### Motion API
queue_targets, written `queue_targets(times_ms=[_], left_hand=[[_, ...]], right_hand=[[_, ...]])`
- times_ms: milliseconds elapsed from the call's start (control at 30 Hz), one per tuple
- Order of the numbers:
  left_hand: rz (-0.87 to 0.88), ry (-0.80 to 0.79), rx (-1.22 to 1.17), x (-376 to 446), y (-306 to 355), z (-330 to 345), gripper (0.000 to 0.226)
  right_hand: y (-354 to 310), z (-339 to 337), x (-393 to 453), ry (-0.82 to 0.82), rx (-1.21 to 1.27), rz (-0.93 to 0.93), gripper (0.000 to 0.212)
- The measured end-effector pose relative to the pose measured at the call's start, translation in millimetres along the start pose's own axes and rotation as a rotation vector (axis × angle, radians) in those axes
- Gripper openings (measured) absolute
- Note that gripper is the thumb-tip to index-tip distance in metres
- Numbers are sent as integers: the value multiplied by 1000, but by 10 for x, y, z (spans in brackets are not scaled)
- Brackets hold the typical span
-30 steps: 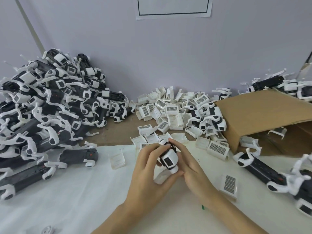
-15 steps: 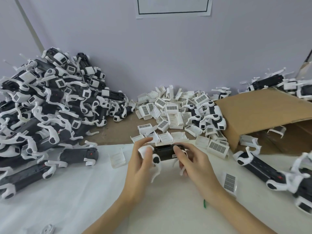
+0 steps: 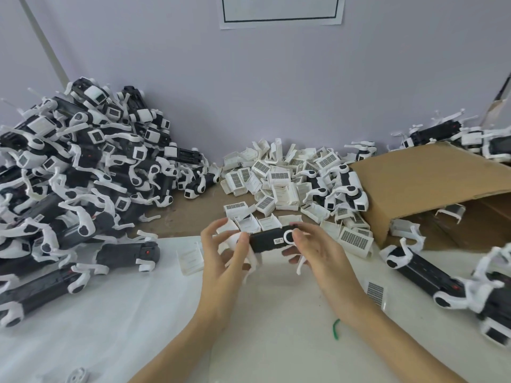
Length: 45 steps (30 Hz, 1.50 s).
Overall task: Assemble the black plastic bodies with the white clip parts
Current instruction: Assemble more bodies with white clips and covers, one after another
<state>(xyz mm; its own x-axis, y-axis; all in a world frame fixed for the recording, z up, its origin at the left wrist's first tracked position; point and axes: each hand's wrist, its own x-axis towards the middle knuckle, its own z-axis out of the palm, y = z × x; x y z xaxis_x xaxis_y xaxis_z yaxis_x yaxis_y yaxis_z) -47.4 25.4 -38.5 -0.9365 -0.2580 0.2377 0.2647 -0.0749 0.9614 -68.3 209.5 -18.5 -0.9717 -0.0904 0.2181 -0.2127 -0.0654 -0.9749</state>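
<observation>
Here, at the far left of the bench, a tall heap of finished black-and-white assemblies leans against the wall. Next comes the left hand, its fingers curled round the white-capped end of a long black plastic body, held level just above the bench. The right hand pinches the opposite end, beside a white ring on the body. Behind them lies a loose pile of white grilled clip parts, and further right a tipped brown cardboard box with more unfinished bodies near it. The step seems to be checking or seating the fittings on this body. Next, probably, one hand must let go and reach back for a clip, then align it squarely before pressing.
</observation>
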Motion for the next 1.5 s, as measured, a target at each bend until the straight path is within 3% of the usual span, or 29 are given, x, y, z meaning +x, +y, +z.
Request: queue_targets(times_ms=[200, 267, 333, 400, 467, 633, 767, 867, 1133, 1400, 1500], left_hand=[[-76, -94, 40, 33, -16, -9, 35], [-44, -68, 28, 45, -31, -39, 22], [-2, -16, 0, 50, -47, -71, 22], [20, -29, -61, 64, -49, -98, 30], [58, -95, -41, 64, -28, -109, 40], [103, -221, 92, 28, -39, -74, 50], [-24, -259, 13, 18, -15, -44, 49], [-160, -185, -131, 33, -14, -23, 55], [-77, -145, -46, 33, -18, -50, 60], [-26, -168, 31, 44, -8, -40, 58], [-16, -186, 3, 37, 0, -47, 58]], right_hand=[[74, -78, 7, -143, -91, -111, 56], [62, -83, 6, -170, -232, -169, 56], [62, -45, 13, -130, -282, -157, 62], [-1, 27, 16, -66, -88, 31, 72], [-26, 51, 29, -69, 179, 247, 67], [-7, -47, 65, 41, 362, 356, 47], [6, -84, 113, 38, 384, 266, 61], [48, -60, 93, 5, 309, 135, 64], [63, 46, 10, -137, 74, 116, 69], [38, 16, 20, -144, 179, 128, 65], [57, 1, 45, -142, 290, 159, 53]])
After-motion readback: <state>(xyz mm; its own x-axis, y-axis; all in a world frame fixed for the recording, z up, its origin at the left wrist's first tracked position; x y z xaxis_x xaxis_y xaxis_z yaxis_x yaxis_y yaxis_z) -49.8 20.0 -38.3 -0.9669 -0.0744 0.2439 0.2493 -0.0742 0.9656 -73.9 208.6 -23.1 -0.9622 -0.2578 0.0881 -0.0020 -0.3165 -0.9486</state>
